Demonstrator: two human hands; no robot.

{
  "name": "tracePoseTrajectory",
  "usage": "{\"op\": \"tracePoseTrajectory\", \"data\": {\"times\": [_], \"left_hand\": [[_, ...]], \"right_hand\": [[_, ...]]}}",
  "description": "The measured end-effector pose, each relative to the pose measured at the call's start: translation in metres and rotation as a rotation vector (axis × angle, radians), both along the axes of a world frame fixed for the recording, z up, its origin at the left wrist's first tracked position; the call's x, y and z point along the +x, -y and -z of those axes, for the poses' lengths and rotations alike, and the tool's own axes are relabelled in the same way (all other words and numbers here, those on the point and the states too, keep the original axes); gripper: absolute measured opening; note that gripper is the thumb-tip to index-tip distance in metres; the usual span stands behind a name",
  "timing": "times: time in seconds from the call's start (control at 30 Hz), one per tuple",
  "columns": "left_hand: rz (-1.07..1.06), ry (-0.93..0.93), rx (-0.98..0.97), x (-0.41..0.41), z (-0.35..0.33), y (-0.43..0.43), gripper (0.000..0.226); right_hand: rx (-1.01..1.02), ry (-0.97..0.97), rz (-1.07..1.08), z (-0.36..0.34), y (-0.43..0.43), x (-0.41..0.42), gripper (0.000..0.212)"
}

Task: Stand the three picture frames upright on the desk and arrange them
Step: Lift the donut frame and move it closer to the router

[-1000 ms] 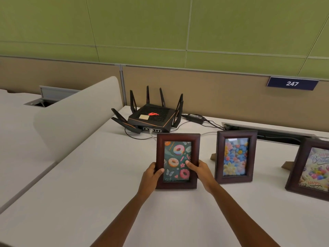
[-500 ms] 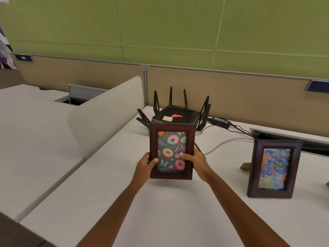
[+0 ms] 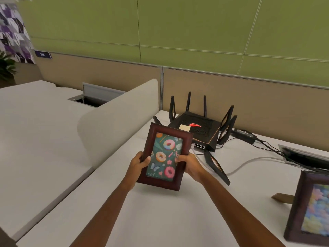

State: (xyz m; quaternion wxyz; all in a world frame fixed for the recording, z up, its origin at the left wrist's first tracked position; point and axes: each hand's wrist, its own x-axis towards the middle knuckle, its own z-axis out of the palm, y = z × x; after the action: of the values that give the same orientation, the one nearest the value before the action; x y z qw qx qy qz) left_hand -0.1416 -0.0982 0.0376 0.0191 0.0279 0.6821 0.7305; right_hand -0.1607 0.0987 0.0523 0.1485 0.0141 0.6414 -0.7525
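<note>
Now the doughnut picture frame (image 3: 164, 158) is tilted, raised off the desk (image 3: 160, 220) before the router (image 3: 195, 130). Left hand (image 3: 138, 163) and right hand (image 3: 189, 164) still grip its sides.

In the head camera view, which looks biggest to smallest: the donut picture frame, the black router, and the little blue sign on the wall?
1. Router, counting its antennas; it is also farther away than the frame.
2. Donut frame, held in the left hand and right hand; close to the router in apparent size, so this order is unsure.
3. Blue sign, clearly smallest, though far off.
</note>
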Motion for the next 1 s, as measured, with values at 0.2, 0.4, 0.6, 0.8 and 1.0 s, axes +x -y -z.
{"op": "tracePoseTrajectory", "data": {"times": [0.2, 0.4, 0.6, 0.8, 1.0], "left_hand": [[-0.057, -0.016, 0.007, -0.035, 0.008, 0.009, 0.009], [-0.15, -0.069, -0.099, -0.057, 0.024, 0.012, 0.016], [-0.21, -0.06, -0.073, -0.065, 0.03, 0.015, 0.013], [-0.245, -0.037, -0.112, -0.068, 0.034, 0.016, 0.008], [-0.306, 0.009, -0.134, -0.068, 0.039, 0.012, 0.014]], "right_hand": [[0.104, -0.05, -0.017, -0.002, 0.008, -0.038, 0.03], [0.215, -0.123, -0.026, -0.003, 0.015, -0.063, 0.035], [0.249, -0.105, -0.045, -0.004, 0.025, -0.082, 0.034], [0.248, -0.047, -0.048, -0.002, 0.03, -0.092, 0.03], [0.24, 0.029, -0.03, 0.002, 0.031, -0.092, 0.028]]}}
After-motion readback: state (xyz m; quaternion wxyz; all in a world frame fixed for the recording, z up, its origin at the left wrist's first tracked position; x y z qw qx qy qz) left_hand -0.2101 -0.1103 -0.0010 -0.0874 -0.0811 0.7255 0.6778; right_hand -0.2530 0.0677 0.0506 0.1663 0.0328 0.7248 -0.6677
